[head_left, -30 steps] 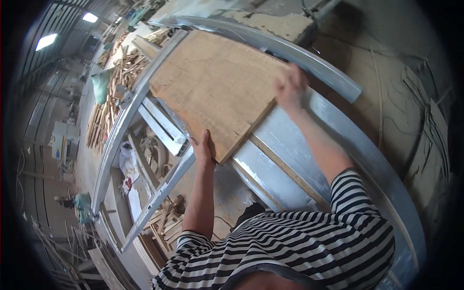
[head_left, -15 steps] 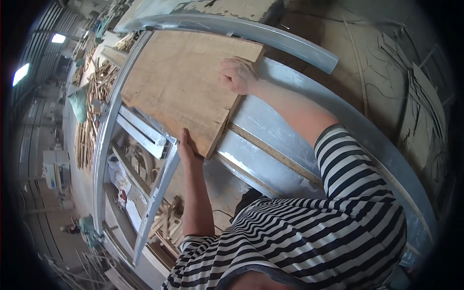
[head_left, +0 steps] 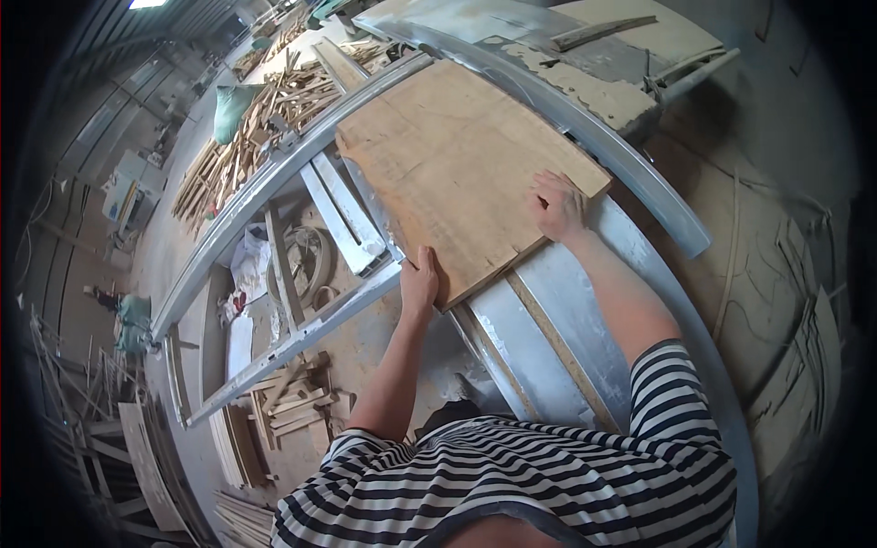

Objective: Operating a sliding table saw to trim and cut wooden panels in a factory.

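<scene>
A wide wooden board [head_left: 457, 155] lies across a metal saw table [head_left: 594, 320] that has wooden strips set between its grey plates. My left hand [head_left: 420, 281] grips the board's near left corner, thumb on top and fingers down the side, partly hidden. Near the right end of the same board, my right hand [head_left: 557, 205] rests on the upper face with its fingers curled in. It appears to hold nothing of its own. One long edge of the board, on the left, is rough and darker brown.
A long metal rail [head_left: 585, 119] runs along the board's far side. To the left is an open metal frame [head_left: 301, 338]. Scrap wood pieces [head_left: 297, 402] lie on the floor below it. A heap of wood strips [head_left: 247, 164] and a green sack [head_left: 234, 111] are farther off.
The view has turned, so the board and both hands appear farther right. My left hand still holds the board's corner, and my right hand remains on top near its right end.
</scene>
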Tool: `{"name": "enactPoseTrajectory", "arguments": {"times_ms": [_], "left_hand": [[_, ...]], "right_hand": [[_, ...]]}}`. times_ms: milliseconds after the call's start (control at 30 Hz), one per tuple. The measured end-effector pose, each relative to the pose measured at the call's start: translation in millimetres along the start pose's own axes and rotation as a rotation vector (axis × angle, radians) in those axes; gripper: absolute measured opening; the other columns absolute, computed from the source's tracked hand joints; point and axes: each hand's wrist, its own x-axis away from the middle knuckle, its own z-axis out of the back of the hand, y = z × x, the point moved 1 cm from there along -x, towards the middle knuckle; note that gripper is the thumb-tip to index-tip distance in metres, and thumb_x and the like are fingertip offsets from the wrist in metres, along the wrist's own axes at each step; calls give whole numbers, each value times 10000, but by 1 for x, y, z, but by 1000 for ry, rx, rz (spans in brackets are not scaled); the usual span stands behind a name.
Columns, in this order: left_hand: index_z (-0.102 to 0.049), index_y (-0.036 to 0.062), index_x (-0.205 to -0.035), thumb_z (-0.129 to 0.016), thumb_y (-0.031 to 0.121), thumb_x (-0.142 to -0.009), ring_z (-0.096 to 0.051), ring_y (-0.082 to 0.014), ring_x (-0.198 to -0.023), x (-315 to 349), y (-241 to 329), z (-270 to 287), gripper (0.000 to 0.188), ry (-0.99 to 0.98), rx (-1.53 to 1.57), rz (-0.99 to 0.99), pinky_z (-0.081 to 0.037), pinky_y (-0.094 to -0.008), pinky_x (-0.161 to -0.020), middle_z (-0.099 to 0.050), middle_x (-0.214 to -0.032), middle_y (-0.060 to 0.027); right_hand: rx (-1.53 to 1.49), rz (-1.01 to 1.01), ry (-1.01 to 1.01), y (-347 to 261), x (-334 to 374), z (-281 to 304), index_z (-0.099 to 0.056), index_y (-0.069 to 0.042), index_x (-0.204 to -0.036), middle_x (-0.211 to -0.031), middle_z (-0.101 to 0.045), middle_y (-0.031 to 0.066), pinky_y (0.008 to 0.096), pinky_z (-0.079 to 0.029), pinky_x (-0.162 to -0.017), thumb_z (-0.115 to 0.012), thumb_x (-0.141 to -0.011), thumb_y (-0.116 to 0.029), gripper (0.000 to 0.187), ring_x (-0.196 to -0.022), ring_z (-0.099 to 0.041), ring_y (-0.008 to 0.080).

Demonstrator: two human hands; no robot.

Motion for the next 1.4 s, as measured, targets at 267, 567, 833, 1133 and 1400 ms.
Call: {"name": "enactPoseTrajectory", "arguments": {"times_ms": [267, 567, 833, 1133, 1400], "left_hand": [[-563, -110, -1232, -591, 406, -939, -643, -303, -1059, -1, -3, -2, 594, 41, 219, 51, -476, -383, -929, -671, -1115, -245], [-631, -85, -1021, -552, 350, -963, -668, -280, -787, 11, 13, 3, 446, -25, 222, -124, -513, -386, -700, -678, -863, -180], [-571, 18, -953, -503, 572, -957, -524, -174, -483, 51, -24, 25, 559, -274, 171, -59, -401, -330, -357, -544, -663, -52], [-541, -23, -1206, -530, 491, -994, -584, -163, -787, 136, -47, 88, 556, -346, 243, 139, -464, -300, -638, -609, -973, -83], [-511, -41, -1310, -520, 415, -1020, -597, -138, -897, 195, 8, 126, 541, -382, 211, 137, -488, -279, -747, -642, -1059, -73]], "right_hand": [[9, 18, -35, -8, -5, 9, -712, -80, -883, -1119, -694, 168, 482, -437, -1016, -612, -861, -219, 173, -1112, -625, 354], [203, -23, -26, -15, 2, 2, -686, -156, -948, -1148, -666, 79, 481, -374, -1052, -601, -860, -260, 161, -1157, -573, 305], [274, 337, -499, -111, 122, 82, -468, -157, -1434, -1477, -421, 159, 615, -165, -1160, -721, -695, -670, 934, -1427, -317, 354], [123, 476, -371, -148, 165, 84, -470, -255, -1425, -1512, -374, 157, 681, -138, -1137, -831, -603, -498, 930, -1425, -323, 321], [76, 609, 148, -182, 178, 111, -609, -174, -1158, -1193, -595, 78, 497, -423, -1036, -645, -827, -220, 336, -1183, -573, 266]]}}
